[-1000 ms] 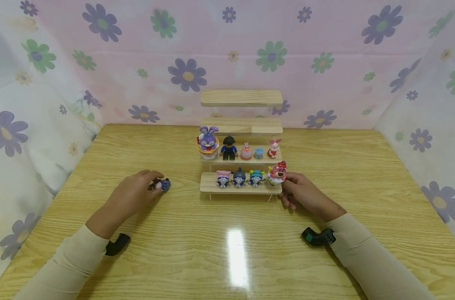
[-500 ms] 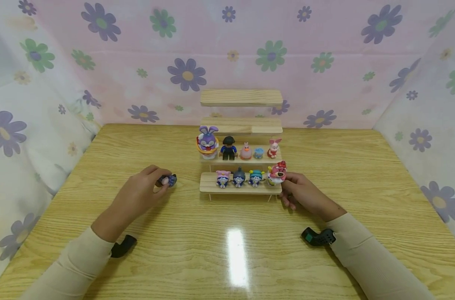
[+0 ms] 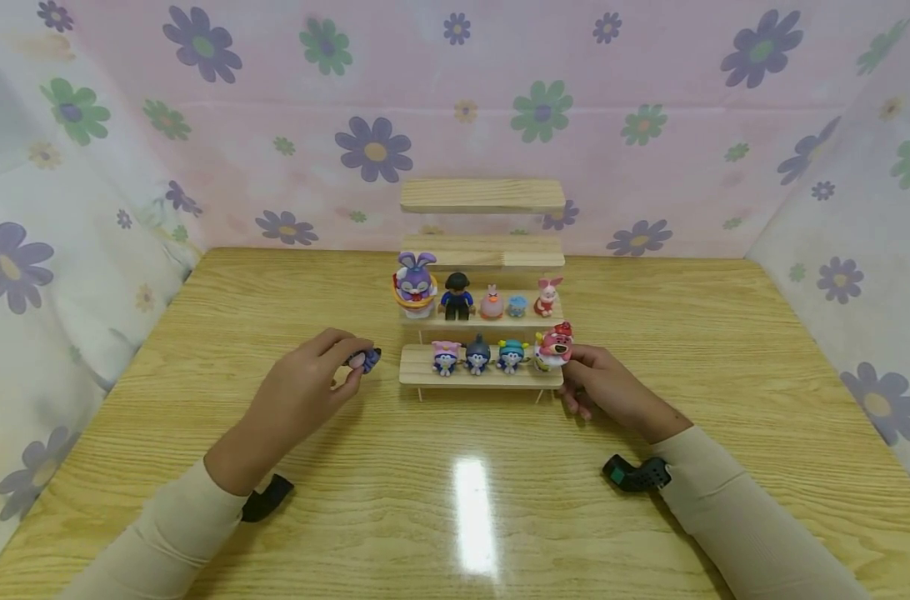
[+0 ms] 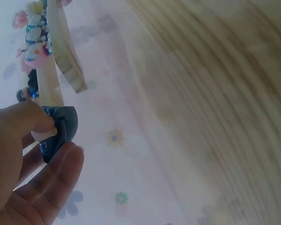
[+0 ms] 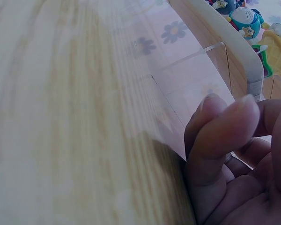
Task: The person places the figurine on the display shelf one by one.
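My left hand [image 3: 305, 379] pinches a small dark blue-grey toy figurine [image 3: 368, 360] between thumb and fingers, just left of the lowest shelf. In the left wrist view the dark figurine [image 4: 65, 124] shows partly behind the fingertips. My right hand [image 3: 612, 387] lies at the right end of the wooden tiered display stand [image 3: 417, 375], close beside a pink bear figurine [image 3: 556, 346]. Its fingers [image 5: 220, 131] are loosely bent, with nothing seen between them; whether they touch the stand is unclear.
Three little blue figurines in hats, one a pink-hatted figurine [image 3: 446, 358], stand on the lowest shelf. Above are a purple rabbit figurine [image 3: 416, 287], a black-clad figurine [image 3: 457, 298] and other small ones. The two upper shelves rise behind, before a flowered cloth [image 3: 455, 83].
My left hand has moved right across the table with the figurine, nearing the stand's left end. The right hand has stayed where it was.
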`<state>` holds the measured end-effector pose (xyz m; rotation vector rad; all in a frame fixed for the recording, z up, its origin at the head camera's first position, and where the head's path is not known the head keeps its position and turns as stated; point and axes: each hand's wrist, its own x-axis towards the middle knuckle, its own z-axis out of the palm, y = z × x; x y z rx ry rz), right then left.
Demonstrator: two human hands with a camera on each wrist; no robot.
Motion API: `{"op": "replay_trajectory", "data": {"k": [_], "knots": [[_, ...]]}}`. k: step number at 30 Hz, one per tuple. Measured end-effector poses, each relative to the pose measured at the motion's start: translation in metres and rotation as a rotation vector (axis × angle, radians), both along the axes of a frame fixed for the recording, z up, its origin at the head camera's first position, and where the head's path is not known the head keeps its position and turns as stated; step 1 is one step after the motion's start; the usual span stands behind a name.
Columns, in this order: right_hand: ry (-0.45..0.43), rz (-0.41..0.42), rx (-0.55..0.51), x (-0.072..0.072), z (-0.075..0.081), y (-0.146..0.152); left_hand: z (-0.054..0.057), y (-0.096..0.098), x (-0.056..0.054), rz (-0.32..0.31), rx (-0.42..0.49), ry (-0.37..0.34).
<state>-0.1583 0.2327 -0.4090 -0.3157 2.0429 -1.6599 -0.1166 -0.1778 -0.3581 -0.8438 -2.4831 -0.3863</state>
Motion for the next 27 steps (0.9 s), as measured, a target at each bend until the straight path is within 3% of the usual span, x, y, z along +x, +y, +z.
{"op": "replay_trajectory", "data": {"k": [11,27], "knots": [[-0.002,0.002,0.011,0.0,0.0,0.0,0.0,0.021,-0.001,-0.075,-0.01,0.103],[0.004,0.02,-0.009,-0.001,-0.002,0.001,-0.004,0.041,-0.006,-0.134,-0.03,0.127]]}}
